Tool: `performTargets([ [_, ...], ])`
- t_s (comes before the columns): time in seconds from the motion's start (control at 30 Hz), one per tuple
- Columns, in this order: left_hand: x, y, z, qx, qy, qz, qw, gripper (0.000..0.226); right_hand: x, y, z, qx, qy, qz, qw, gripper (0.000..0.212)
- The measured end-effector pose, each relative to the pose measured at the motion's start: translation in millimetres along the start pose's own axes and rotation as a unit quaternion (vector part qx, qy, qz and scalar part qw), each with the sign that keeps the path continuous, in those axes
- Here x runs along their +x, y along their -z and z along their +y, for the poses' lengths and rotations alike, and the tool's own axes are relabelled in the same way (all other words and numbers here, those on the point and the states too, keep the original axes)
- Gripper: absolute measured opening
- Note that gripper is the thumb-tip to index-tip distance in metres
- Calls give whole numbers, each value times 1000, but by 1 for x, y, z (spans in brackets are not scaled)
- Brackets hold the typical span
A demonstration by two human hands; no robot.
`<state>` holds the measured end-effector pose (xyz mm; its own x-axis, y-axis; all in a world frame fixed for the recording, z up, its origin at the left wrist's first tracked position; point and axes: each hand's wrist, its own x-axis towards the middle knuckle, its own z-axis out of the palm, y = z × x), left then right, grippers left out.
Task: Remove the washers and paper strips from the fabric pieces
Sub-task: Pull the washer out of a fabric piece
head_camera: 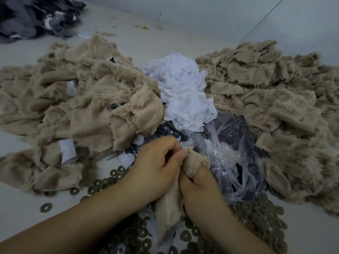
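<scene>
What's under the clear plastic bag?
Through the clear plastic bag, dark material shows, its kind unclear. Washers lie at its near edge. Whatever lies beneath its crumpled folds is hidden.

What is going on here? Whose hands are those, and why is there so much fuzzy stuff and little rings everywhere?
There is no machine here, just a person working. The one picture comes from a camera worn on their head, so you look down at their hands as they do. The left hand and the right hand both hold one beige furry fabric piece in their grip. On the pale table lie big piles of the same furry fabric, some with a metal washer still on them. The little rings near the hands are loose washers. In the middle sits a heap of white paper strips, above a crinkly clear plastic bag. Dark grey fabric lies far off on the left.
</scene>
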<state>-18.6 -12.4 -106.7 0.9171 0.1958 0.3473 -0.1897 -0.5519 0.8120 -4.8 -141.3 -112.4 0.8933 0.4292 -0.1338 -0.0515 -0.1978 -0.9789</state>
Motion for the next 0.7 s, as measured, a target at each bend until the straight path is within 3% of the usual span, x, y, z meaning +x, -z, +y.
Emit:
performTargets([
  [0.7,0,1,-2,14,-10,0,1000,22,0,0,3,-26,25,-22,999,25],
])
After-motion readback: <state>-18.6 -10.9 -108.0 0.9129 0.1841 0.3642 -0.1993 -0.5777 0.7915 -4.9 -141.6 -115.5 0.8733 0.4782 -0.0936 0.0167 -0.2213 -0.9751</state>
